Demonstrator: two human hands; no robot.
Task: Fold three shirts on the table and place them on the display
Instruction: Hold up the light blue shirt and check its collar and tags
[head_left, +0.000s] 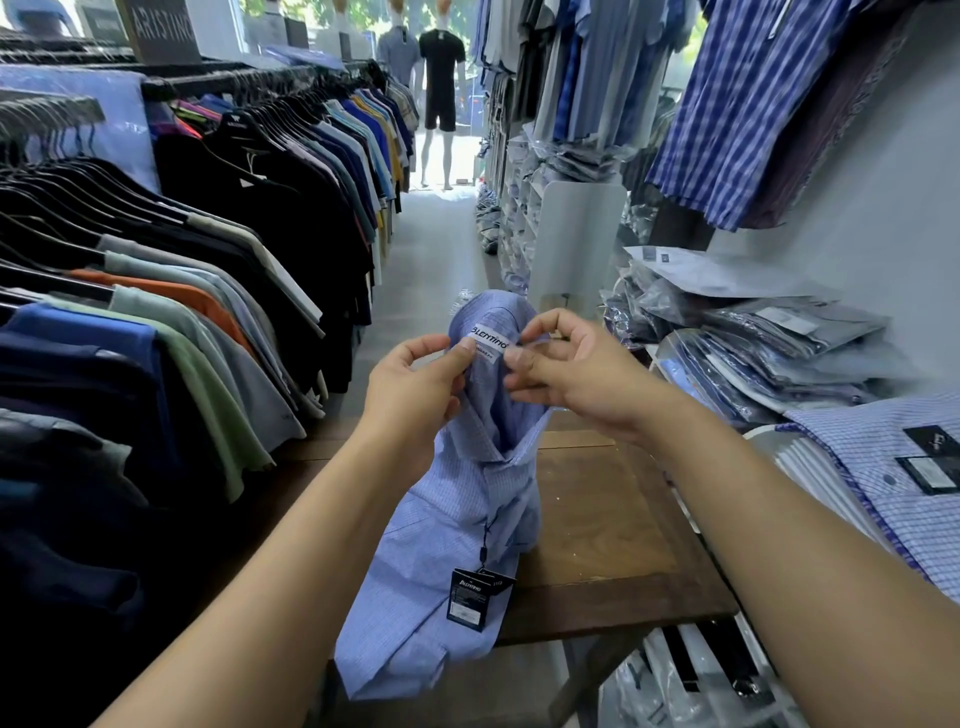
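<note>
Left grip (410, 384), right grip (576, 374) pinch collar of light-blue checked cotton shirt (457, 519) — held up, likely to straighten it — body hangs below onto brown wooden bench (597, 519).

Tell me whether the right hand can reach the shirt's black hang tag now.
Probably yes: the hang tag dangles uncovered below the right hand, though that hand pinches the shirt collar.

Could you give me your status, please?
Left hand, right hand pinching collar. Blue shirt raised, unfolded, tail draped over table. Hang tag dangling.
</note>
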